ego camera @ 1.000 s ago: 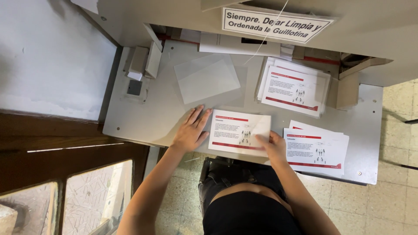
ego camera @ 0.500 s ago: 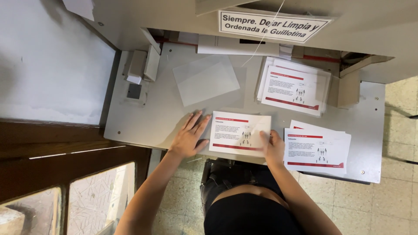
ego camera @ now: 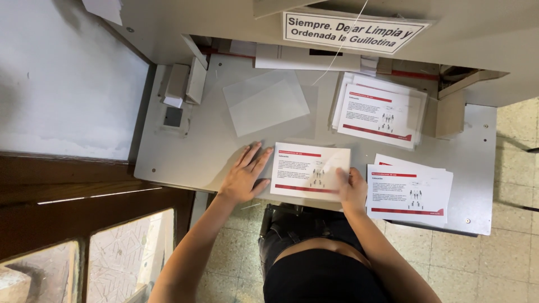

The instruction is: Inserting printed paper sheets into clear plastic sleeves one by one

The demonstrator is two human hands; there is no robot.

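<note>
at a grey metal cutter table [ego camera: 185, 151], a stack of red-and-white printed cards [ego camera: 379, 109] and clear plastic sheets [ego camera: 266, 104] lie behind the red-banded white card [ego camera: 309, 171] near the front edge. left hand [ego camera: 244, 177] lies flat, fingers spread, beside it; right hand [ego camera: 351, 188] pinches its corner, beside another card pile [ego camera: 410, 193].
</note>
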